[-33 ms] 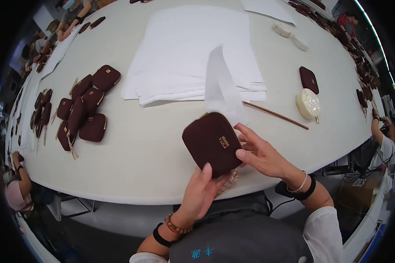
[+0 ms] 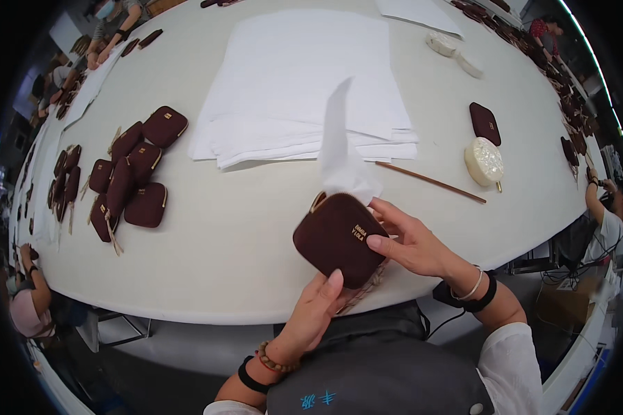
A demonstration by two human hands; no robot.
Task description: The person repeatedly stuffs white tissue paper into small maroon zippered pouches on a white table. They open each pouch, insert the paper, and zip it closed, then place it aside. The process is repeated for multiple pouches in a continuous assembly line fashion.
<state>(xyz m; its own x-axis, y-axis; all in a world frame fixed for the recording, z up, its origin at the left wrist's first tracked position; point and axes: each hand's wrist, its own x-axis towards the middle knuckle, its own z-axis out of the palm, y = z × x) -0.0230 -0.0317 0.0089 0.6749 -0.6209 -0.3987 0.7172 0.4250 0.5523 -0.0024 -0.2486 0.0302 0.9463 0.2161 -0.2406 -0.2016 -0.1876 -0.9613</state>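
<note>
A small dark-brown zip pouch with gold lettering is held up between my two hands over the table's near edge. My left hand grips its lower edge, thumb on the front. My right hand pinches its right side, thumb on the front and fingers behind. From the pouch's top edge rises a white sheet of thin paper; whether its lower end is inside or behind the pouch I cannot tell. A pale braided cord hangs under the pouch.
Ahead lies a stack of white paper. Several brown pouches are heaped at left. To the right are a thin brown stick, a cream roll and another pouch. Co-workers sit around the white table.
The pouch has shifted slightly right and toward me, and its front is turned a little. The white sheet above it looks narrower and has sunk slightly. Both hands keep their hold.
</note>
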